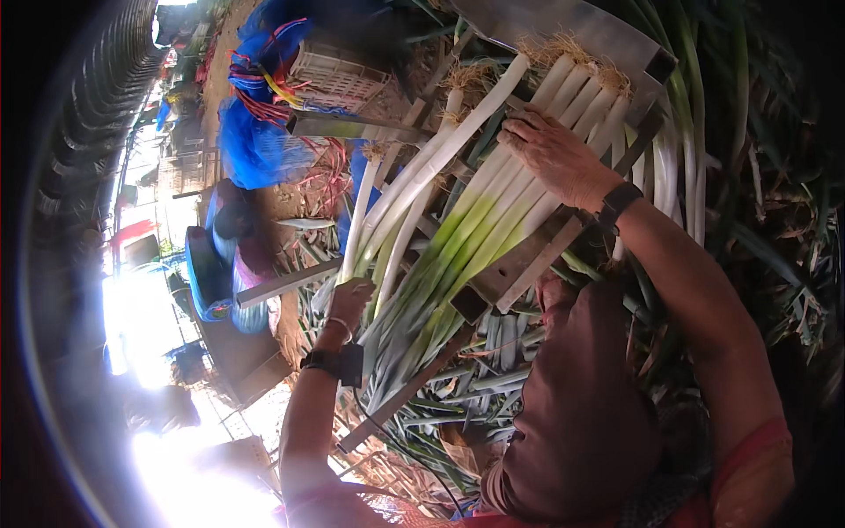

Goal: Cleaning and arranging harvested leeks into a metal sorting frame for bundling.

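Note:
Several long green onions or leeks (488,191) lie side by side on a metal frame, roots toward the top and green leaves running down to the lower left. My right hand (551,155) rests flat over their white stalks, just below the roots. Left of them, several more stalks (419,175) lie at a slant, roots up. My left hand (352,300) is at the lower part of these stalks, its fingers curled around them. A dark band sits on each wrist.
A metal plate (561,26) stands at the frame's top end. Frame bars (290,282) jut out to the left. Blue netting (254,142) and a plastic crate (337,76) are at upper left. Cut leaves (462,409) cover the ground below; more leeks (690,132) lie right.

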The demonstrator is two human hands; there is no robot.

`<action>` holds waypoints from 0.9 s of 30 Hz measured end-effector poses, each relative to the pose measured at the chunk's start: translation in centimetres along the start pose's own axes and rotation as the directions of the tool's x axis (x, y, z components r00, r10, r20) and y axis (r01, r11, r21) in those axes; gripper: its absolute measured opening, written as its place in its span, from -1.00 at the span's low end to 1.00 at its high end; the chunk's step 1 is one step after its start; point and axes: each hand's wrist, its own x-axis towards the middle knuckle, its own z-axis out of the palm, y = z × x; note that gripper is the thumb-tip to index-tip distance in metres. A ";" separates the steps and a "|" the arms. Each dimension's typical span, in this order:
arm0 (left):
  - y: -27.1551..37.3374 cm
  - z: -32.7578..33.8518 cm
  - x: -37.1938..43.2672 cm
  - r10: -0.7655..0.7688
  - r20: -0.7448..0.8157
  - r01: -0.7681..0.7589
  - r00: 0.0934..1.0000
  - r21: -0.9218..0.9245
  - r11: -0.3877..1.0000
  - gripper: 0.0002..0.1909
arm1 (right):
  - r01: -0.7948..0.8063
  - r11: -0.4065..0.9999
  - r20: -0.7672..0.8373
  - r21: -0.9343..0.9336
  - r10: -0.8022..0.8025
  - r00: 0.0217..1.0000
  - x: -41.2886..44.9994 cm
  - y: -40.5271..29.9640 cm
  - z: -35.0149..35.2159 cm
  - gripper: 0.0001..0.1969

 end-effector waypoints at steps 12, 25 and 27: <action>1.4 5.1 -0.2 0.292 -0.049 -0.293 0.955 -0.011 0.956 -0.66 | -0.008 1.000 0.021 -0.006 0.008 1.000 0.2 0.1 0.5 -0.57; 18.8 7.1 7.3 0.363 0.045 -0.294 0.931 -0.495 0.817 -0.63 | -0.036 0.999 0.066 0.028 0.034 0.997 0.6 0.0 0.7 -0.55; 21.0 7.7 9.0 0.494 0.081 -0.432 0.866 -0.379 0.819 -0.64 | -0.043 0.998 0.068 0.046 0.040 0.997 0.4 0.4 1.1 -0.56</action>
